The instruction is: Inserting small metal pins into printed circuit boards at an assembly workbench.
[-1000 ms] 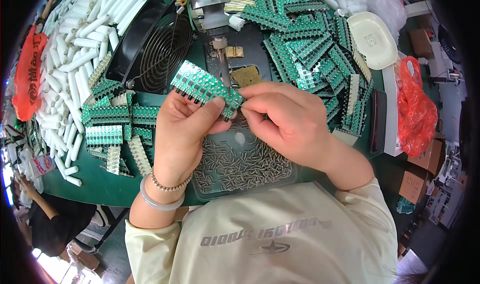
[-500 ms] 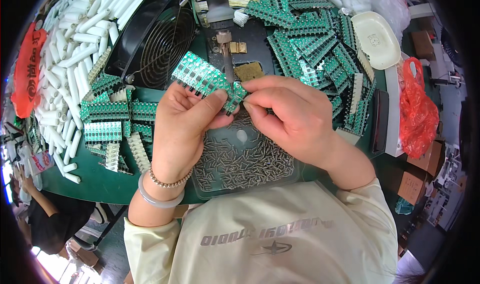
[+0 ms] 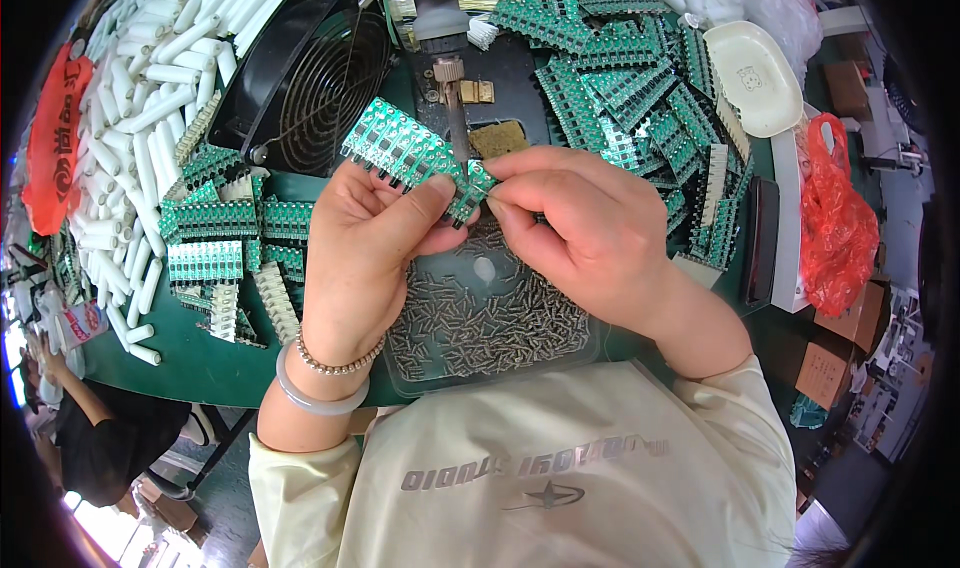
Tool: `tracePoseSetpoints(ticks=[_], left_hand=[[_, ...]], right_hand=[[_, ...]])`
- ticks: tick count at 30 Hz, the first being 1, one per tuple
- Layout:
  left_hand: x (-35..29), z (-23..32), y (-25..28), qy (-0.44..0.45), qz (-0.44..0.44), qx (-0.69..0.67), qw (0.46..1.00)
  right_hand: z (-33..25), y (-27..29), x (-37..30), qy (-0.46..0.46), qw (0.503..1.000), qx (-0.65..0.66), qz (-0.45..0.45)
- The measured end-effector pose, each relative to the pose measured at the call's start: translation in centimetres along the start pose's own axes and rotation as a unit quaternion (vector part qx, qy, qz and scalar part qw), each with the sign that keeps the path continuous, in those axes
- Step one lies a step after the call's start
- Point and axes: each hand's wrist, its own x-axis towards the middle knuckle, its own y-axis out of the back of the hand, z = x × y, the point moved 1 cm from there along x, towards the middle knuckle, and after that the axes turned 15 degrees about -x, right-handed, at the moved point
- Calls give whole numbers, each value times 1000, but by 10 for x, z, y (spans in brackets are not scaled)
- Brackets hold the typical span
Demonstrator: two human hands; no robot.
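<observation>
My left hand point(image 3: 372, 248) grips a long green circuit board strip point(image 3: 405, 153) that slants up to the left above the table. My right hand point(image 3: 585, 233) pinches the strip's right end point(image 3: 476, 186) with thumb and forefinger; whether a small part sits between those fingertips is hidden. Under both hands lies a clear tray point(image 3: 575, 353) holding several small metal pins point(image 3: 480, 318). The left wrist wears a bead bracelet and a pale bangle.
Piles of green board strips lie at the left point(image 3: 215, 233) and the upper right point(image 3: 630, 88). A black fan point(image 3: 315, 78), white tubes point(image 3: 150, 98), a soldering stand point(image 3: 450, 78), a white dish point(image 3: 752, 63) and red bags point(image 3: 838, 218) ring the green table point(image 3: 190, 353).
Both hands and the strip stay in nearly the same place over the tray; the right fingertips have shifted slightly along the strip's right end.
</observation>
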Motion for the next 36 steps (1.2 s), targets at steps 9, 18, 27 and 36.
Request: tracePoseSetpoints(ticks=[9,18,27,36], left_hand=[[0,0,1,-5,25,13,1000],[2,-4,5,-13,32,50,998],[-15,9,18,-50,49,80,994],[-37,14,23,-91,30,84,992]], right_hand=[[-1,-1,1,7,1000,-7,9],[8,4,-1,0,999,33,-41],[-5,7,-22,-83,970,67,-219],[-30,-21,-35,63,933,-89,-344]])
